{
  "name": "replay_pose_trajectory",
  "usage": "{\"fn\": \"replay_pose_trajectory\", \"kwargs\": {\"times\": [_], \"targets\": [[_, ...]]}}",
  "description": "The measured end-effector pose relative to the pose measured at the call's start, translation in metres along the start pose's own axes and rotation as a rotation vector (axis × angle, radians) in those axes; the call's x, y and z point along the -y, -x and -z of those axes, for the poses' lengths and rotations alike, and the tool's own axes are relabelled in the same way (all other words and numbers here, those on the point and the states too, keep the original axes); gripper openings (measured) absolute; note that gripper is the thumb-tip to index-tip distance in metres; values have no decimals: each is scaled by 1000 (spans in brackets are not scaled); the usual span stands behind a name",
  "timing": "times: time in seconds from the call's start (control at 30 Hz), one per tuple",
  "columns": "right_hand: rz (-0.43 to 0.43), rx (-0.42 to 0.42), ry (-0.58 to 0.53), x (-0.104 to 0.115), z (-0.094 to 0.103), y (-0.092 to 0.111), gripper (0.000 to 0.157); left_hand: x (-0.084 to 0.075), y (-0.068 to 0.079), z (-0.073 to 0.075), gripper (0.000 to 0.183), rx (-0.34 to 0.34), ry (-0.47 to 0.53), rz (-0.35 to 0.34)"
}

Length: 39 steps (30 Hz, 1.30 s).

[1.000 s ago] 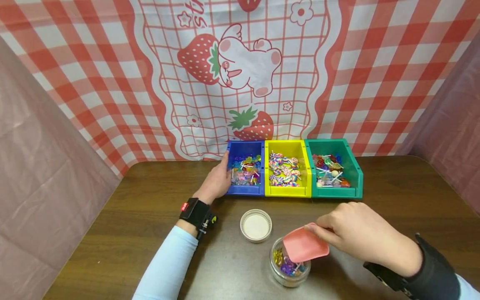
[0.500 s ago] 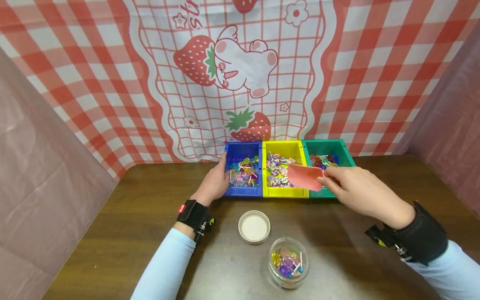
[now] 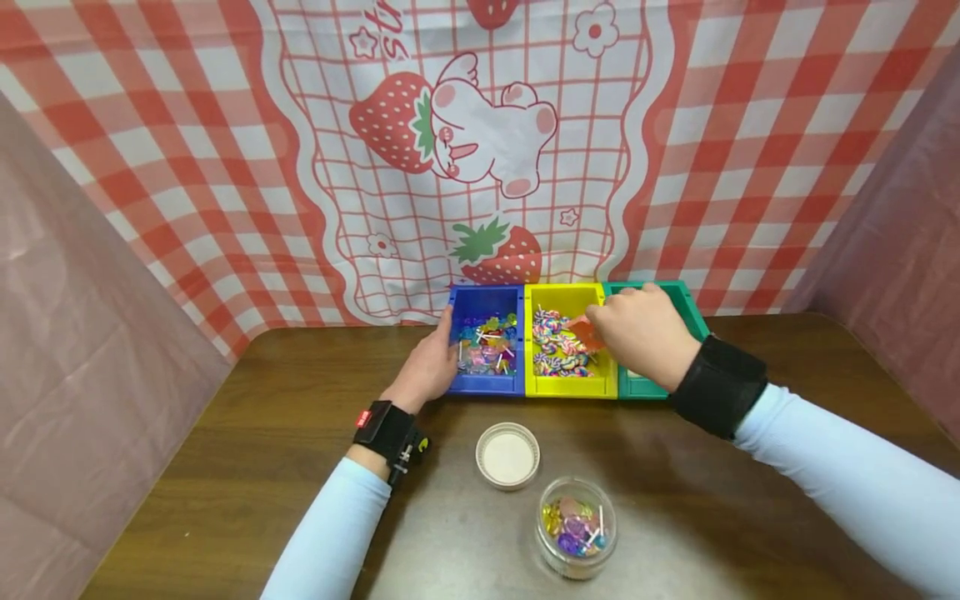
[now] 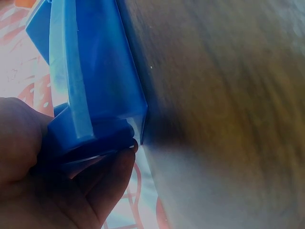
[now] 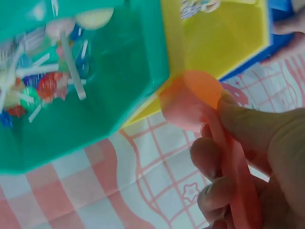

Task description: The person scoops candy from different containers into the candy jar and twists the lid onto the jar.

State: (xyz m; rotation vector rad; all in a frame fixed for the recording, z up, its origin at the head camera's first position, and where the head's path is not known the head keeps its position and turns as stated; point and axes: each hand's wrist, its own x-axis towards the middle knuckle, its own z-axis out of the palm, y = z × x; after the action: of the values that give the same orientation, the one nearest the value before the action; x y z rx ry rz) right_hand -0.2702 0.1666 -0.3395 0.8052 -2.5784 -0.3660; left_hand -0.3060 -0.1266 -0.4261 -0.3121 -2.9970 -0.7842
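My left hand (image 3: 429, 367) grips the left side of the blue bin (image 3: 487, 385); in the left wrist view thumb and fingers close round the edge of its wall. The right hand (image 3: 647, 332) holds a pink scoop (image 5: 237, 181) by the handle, fingers wrapped round it. In the head view the scoop's blade dips into the yellow bin (image 3: 572, 387), among swirl-striped lollipop pieces (image 3: 557, 337). Part of the blade is hidden by the hand. Small colourful clear candy pieces (image 3: 489, 350) fill the blue bin.
The green bin (image 5: 119, 90), with mixed candy pieces and lollipops, adjoins the yellow one on the right, partly under my right hand. Nearer me stand a round white lid (image 3: 508, 457) and a clear jar (image 3: 576, 567) with candy pieces inside. A checked cloth (image 3: 750, 167) hangs behind the bins.
My right hand has carried the scoop from over the jar, up and away from me, into the yellow bin. The left hand stays on the blue bin.
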Motion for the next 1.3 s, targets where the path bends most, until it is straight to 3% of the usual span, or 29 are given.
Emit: {"fn": "replay_pose_trajectory", "kwargs": {"times": [0.13,0.27,0.6,1.0,1.3], "targets": [[-17,-11,115,5,-3,-9,25,-1,0,-1,65,-2,-8,11],[-39,-31,150,7,-7,-15,28,-2,1,0,65,-6,-13,13],[112,-63,256,5,-28,-30,22,-2,1,0,65,-12,-8,8],[86,25,117,5,-28,-35,31,-4,-1,0,65,-19,-19,-5],[67,42,104,10,-27,-36,23,-2,1,0,64,-17,-18,-4]]}}
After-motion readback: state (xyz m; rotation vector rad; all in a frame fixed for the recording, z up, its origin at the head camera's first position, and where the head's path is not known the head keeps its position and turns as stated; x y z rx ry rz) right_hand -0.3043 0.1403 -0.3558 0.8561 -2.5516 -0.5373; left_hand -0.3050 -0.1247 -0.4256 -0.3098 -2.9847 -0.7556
